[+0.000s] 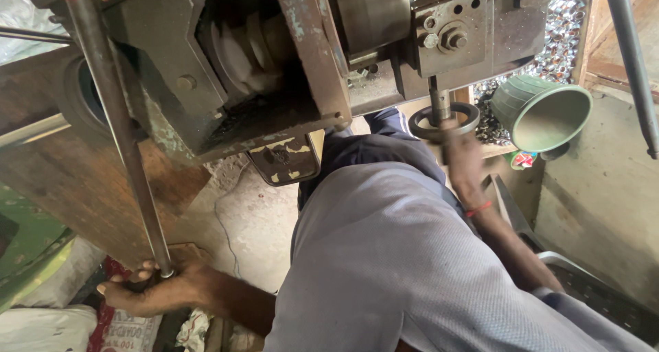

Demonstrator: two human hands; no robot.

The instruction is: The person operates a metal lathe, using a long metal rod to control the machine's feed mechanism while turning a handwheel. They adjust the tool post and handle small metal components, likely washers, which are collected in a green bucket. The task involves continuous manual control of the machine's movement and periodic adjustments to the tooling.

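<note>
Daylight is dim and soft, brightest at the upper right. The right hand (461, 158) is motion-blurred; the machine's underside (226, 112) lies in shadow.

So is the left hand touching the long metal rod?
Touching: the head view shows the left hand wrapped around the lower end of the metal rod.

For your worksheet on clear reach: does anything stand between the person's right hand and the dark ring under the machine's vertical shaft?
Nothing visible does. The right hand already touches the dark ring below the vertical shaft, though motion blur hides the exact grip.
</note>
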